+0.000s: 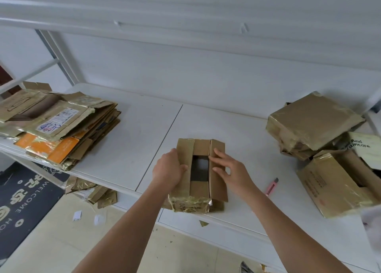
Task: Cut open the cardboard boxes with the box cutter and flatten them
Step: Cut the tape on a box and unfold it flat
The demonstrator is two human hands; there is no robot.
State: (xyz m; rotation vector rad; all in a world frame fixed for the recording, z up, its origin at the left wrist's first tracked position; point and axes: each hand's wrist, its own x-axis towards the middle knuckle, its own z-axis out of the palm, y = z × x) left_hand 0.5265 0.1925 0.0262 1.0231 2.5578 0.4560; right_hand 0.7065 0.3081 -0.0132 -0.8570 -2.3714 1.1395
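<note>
- Pressing flaps: left hand (168, 169) grips the small box (198, 173) wall; right hand (228, 169), fingers straight, holds nothing.
- Judgement: push inward evenly; cutter (271, 187) lies clear on counter (132, 132).

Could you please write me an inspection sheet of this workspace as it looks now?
Surface: white table, seam down the middle.
Job's things: small box at the front edge, top flaps parted; pink box cutter lying to its right; flattened stack at left; taped boxes at right.
Clutter: cardboard scraps on the floor.
Hands: left hand grips the left flap; right hand rests open on the right flap.
Cables: nothing seen.
Surroundings: white wall, welcome mat.
</note>
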